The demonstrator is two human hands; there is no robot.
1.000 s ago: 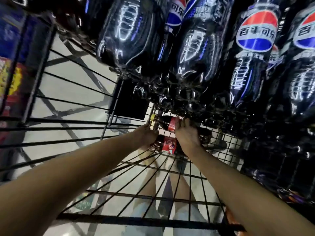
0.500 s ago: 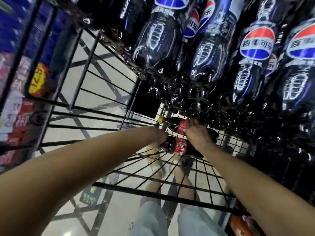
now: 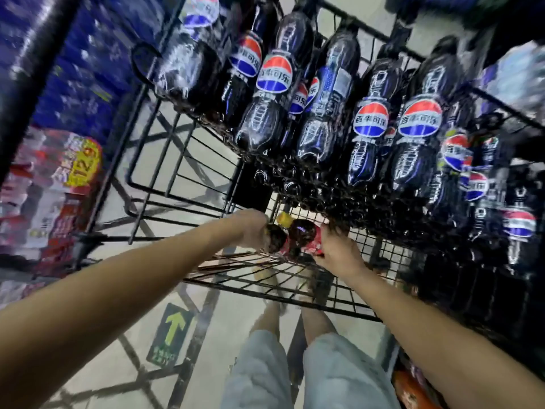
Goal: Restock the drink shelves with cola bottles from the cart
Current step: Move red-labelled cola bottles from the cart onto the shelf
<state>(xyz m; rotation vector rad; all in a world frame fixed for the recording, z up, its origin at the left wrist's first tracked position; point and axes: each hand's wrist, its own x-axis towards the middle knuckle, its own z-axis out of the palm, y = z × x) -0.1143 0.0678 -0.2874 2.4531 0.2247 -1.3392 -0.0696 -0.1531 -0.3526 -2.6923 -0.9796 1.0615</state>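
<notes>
The two small cola bottles sit just above the middle of the frame, side by side and touching: the capped bottle (image 3: 300, 230), with its yellow cap (image 3: 284, 219) pointing up-left, and the lower bottle (image 3: 275, 238) just below and to the left of it, both with red labels. The left hand (image 3: 253, 228) comes in from the left and is closed round the neck end of the lower bottle. The right hand (image 3: 339, 249) comes in from the right and wraps the labelled body of the capped bottle. The blur hides exactly how the fingers lie, and I cannot tell whether the right hand also catches the lower bottle. Both bottles are low in the cart (image 3: 265, 278), at or just above its wire mesh and right under the edge of the tier that carries the big bottles (image 3: 368, 122) filling the upper right. The step looks like lifting the pair out of the cart. To do it well, draw them down-frame toward the body first so the cap clears the overhanging tier, keep each grip on the body rather than the slick neck, and hold the two apart enough that they do not knock. Below, through the mesh, are pale shorts (image 3: 339, 373) and the floor (image 3: 224, 320) with a green arrow sticker (image 3: 172, 332). Blurred red packs (image 3: 59, 202) fill the left edge.
</notes>
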